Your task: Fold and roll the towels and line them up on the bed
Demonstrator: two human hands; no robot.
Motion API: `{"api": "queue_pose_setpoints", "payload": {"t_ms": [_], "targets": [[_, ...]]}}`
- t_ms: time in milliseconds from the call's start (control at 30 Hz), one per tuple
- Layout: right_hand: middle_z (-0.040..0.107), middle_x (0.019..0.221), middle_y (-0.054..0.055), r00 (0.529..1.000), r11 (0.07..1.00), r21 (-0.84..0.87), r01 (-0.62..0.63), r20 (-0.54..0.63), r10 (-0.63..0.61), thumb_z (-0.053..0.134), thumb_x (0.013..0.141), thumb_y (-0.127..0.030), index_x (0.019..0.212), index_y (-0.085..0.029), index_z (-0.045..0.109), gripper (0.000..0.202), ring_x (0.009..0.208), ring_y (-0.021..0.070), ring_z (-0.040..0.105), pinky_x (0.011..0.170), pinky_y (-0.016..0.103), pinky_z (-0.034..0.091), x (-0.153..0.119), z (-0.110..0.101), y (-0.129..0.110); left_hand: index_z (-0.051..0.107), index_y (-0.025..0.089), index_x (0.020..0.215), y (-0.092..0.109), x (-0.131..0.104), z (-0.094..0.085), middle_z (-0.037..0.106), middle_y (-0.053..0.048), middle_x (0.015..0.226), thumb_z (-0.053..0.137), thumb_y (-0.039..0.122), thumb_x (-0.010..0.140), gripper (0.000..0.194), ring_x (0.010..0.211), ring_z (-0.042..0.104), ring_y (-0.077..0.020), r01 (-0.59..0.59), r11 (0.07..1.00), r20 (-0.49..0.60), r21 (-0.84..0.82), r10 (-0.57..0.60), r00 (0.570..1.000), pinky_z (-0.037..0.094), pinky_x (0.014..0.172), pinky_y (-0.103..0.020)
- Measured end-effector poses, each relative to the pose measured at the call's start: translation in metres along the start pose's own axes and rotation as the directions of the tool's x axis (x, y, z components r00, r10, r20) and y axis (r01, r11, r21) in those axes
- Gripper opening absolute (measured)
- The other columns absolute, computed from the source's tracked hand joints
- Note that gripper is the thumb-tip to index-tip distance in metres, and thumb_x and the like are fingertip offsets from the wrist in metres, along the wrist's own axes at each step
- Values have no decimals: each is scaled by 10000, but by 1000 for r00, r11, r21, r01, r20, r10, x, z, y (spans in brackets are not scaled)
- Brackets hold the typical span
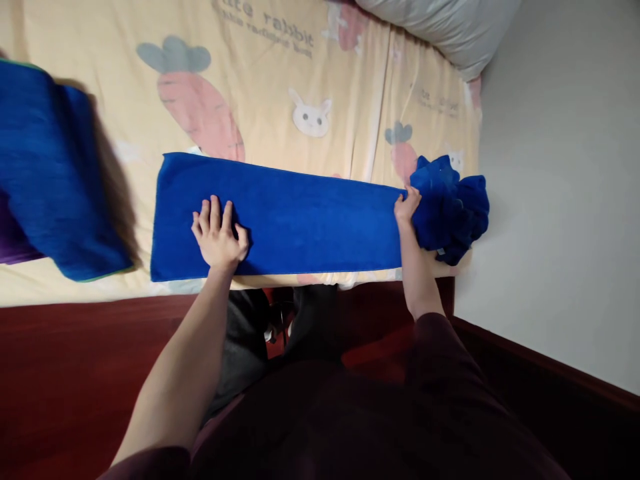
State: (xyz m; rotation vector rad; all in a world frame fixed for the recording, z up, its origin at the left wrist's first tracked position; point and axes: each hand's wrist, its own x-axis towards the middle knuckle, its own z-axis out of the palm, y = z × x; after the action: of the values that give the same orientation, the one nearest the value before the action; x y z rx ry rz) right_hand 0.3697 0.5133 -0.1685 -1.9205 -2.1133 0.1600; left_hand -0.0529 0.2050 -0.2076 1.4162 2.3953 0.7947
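Observation:
A long blue cloth (310, 220) lies flat along the front edge of the bed. My left hand (219, 237) rests on its left part, palm down with the fingers spread. At its right end, my right hand (407, 205) has its fingers closed on the cloth's upper corner, right beside a crumpled heap of blue cloths (445, 207). What the fingertips there touch underneath is hidden.
On the left of the bed lie folded blue cloth (55, 173) and a purple cloth (15, 233). The yellow bed sheet (270, 100) has carrot and rabbit prints. A pale pillow (445, 27) is at the upper right, near a grey wall (560, 187).

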Motion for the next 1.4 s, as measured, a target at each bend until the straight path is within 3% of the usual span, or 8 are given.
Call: {"api": "queue_pose_setpoints", "payload": {"t_ms": [100, 200, 300, 500, 600, 1133, 1300, 1400], "targets": [[374, 1720, 193, 994, 990, -88, 106, 35, -104, 440, 1118, -286, 1592, -62, 488, 527, 1589, 303, 301, 1308, 506, 292, -53, 14, -61, 477, 195, 1631, 3, 0, -2, 274, -91, 1785, 543, 317, 924, 720, 1667, 204, -355, 21, 1000, 11, -13, -21, 1000, 71, 1375, -617], [257, 1794, 22, 832, 876, 26, 481, 301, -466, 390, 1134, -411, 1688, -232, 373, 583, 1683, 274, 131, 1375, 577, 144, -111, 29, -118, 496, 183, 1620, 6, -1, -3, 294, -96, 1777, 526, 335, 926, 711, 1665, 218, -339, 20, 1000, -2, 14, -20, 1000, 83, 1378, -593], [202, 1808, -16, 710, 816, 139, 562, 425, -561, 378, 1124, -455, 1714, -275, 325, 619, 1695, 258, 107, 1390, 557, 86, -134, 34, -130, 509, 170, 1611, 8, -1, -4, 318, -96, 1768, 492, 346, 947, 687, 1659, 246, -315, 10, 999, -22, 50, -9, 1000, 115, 1379, -568], [243, 1793, 96, 938, 976, -54, 212, 291, -188, 263, 1126, -476, 1726, -205, 279, 658, 1686, 289, 160, 1347, 638, 147, -67, 17, -24, 502, 182, 1607, 6, 0, -1, 307, -78, 1774, 511, 341, 946, 680, 1662, 238, -307, 23, 998, -10, 60, -23, 1000, 119, 1370, -602], [251, 1786, 141, 976, 986, -149, 74, 213, -41, 236, 1126, -442, 1712, -154, 305, 657, 1681, 271, 184, 1350, 593, 191, -37, 15, 16, 499, 165, 1604, 3, 0, 2, 311, -90, 1772, 507, 319, 958, 664, 1654, 249, -310, 4, 997, -33, 81, -2, 999, 137, 1356, -628], [387, 1723, 174, 997, 999, 4, 32, 70, -32, 360, 1071, -330, 1645, -159, 439, 605, 1626, 287, 315, 1306, 609, 258, -33, 29, 30, 405, 160, 1667, 14, 2, 1, 250, -103, 1791, 332, 385, 1072, 641, 1688, 140, -272, 64, 978, 18, 200, -69, 997, 70, 1378, -572], [372, 1732, 176, 999, 999, 18, 34, 35, -35, 345, 1036, -297, 1633, -114, 463, 636, 1632, 267, 298, 1322, 552, 225, -33, 30, 29, 418, 92, 1653, 95, -11, 62, 137, -196, 1797, 342, 490, 1093, 692, 1693, -25, -331, -110, 982, 91, 151, 97, 991, 14, 1359, -614], [385, 1724, 179, 999, 999, 18, 33, 14, -34, 352, 1017, -302, 1618, -91, 488, 651, 1634, 258, 297, 1328, 522, 216, -31, 37, 33, 425, 221, 1666, 172, -15, 119, 190, -108, 1806, 342, 516, 1098, 645, 1695, 7, -308, -443, 895, 278, 48, 414, 867, 82, 1360, -620]]}}
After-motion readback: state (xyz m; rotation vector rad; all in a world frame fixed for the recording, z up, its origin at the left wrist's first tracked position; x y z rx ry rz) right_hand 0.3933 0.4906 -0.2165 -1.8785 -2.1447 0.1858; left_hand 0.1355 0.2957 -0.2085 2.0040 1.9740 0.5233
